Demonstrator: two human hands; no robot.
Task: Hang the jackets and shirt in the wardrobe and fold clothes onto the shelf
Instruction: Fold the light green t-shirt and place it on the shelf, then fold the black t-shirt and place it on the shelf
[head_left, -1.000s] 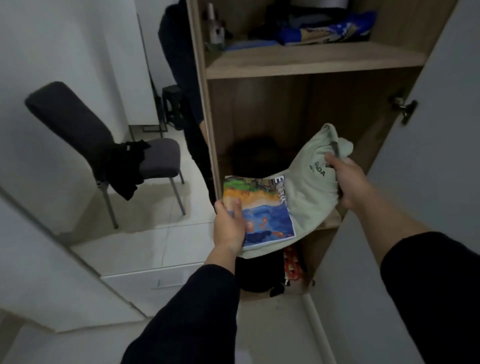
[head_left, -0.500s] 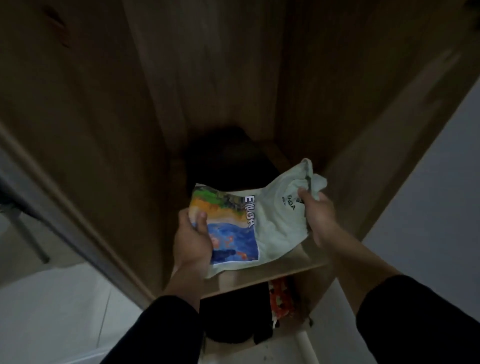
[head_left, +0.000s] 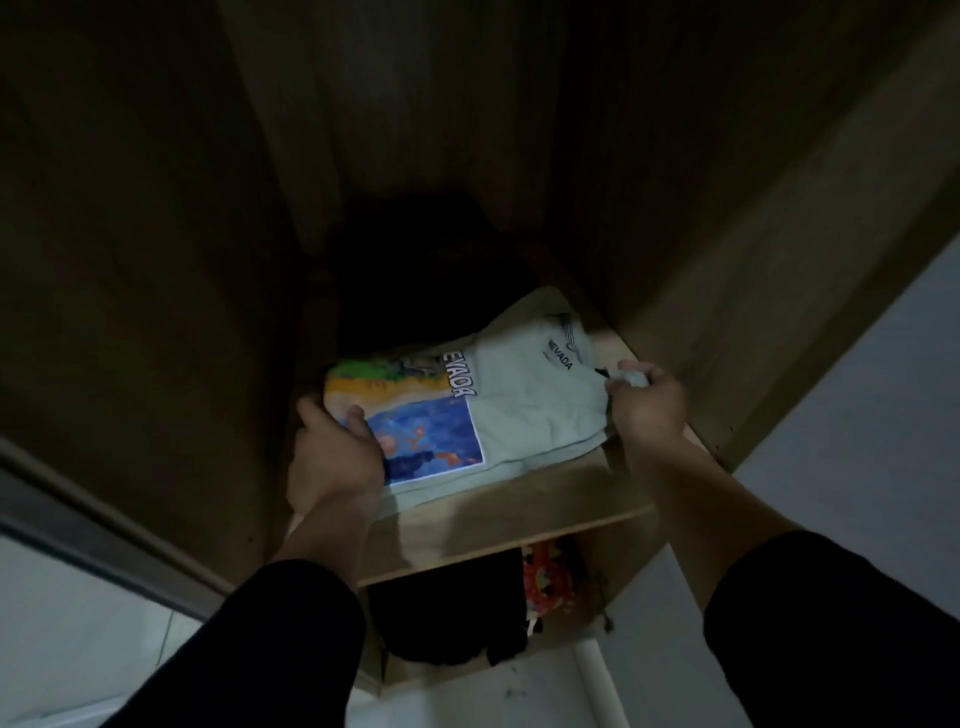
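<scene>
A folded pale green T-shirt (head_left: 524, 410) with a colourful print and the word NEVADA lies on the wooden wardrobe shelf (head_left: 498, 514). My left hand (head_left: 332, 457) grips its left edge, thumb on top of the print. My right hand (head_left: 647, 402) pinches a bunched bit of the shirt's right end at the shelf's right side. Both hands are inside the dim wardrobe.
A dark pile of clothing (head_left: 415, 280) sits at the back of the same shelf. Below the shelf are black clothes (head_left: 452, 608) and a red-orange patterned item (head_left: 545, 577). The wardrobe's wooden side walls (head_left: 130, 260) close in left and right; the white door (head_left: 857, 441) stands at the right.
The shirt went from being held in the air before the wardrobe to lying flat on the shelf. Both hands moved forward and down with it, and my view came closer.
</scene>
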